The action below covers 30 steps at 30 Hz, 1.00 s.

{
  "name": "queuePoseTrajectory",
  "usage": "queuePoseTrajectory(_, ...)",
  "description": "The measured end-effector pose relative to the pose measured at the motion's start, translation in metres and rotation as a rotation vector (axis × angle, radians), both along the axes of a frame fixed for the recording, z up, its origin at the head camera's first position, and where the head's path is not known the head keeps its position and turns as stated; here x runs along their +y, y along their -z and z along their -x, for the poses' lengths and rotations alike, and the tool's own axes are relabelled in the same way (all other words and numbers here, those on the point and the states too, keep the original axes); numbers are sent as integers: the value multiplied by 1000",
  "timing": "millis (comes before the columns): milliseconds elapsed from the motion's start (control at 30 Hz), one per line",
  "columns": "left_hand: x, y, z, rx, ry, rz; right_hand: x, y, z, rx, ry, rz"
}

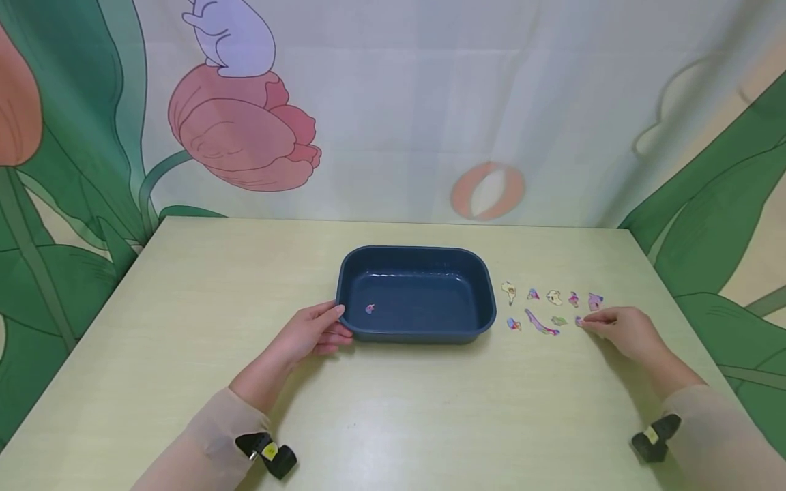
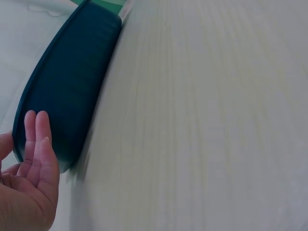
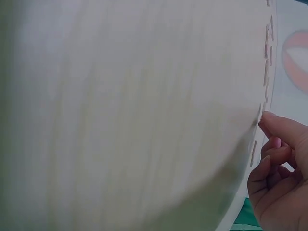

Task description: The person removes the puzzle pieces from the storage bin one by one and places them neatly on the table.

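Note:
A dark blue rectangular tray (image 1: 424, 337) stands on the table, with one small colourful piece (image 1: 370, 309) lying inside at its left. My left hand (image 1: 316, 329) holds the tray's left front corner. In the left wrist view, the thumb is at the rim and the fingers of that hand (image 2: 33, 178) lie along the outer wall. To the right of the tray, my right hand (image 1: 623, 331) pinches a small flat purple piece (image 1: 579, 321) at the table surface. The right wrist view shows the thumb and index fingertip of this hand (image 3: 284, 168) together; the piece is mostly hidden there.
Several flat printed pieces lie in two rows right of the tray, among them a long curved one (image 1: 540, 323), a green one (image 1: 559, 320) and a purple one (image 1: 595, 301). Behind the pale table (image 1: 424, 416) hangs a printed curtain (image 1: 393, 123).

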<state>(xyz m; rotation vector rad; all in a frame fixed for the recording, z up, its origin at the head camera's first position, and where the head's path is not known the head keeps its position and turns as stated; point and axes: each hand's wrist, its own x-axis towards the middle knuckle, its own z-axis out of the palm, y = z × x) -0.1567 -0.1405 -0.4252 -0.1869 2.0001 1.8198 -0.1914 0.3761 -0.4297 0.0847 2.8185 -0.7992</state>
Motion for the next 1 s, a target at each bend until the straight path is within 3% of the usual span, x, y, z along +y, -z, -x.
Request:
queuePoseTrajectory(267, 1, 0, 0, -6, -2, -16, 8, 5, 3, -41, 76, 81)
queuePoseTrajectory(567, 1, -3, -2, -5, -2, -5, -24, -19, 4, 24, 104, 272)
queuePoseTrajectory(1000, 0, -2, -2, -14, -10, 0, -110, -32, 19, 38, -112, 472)
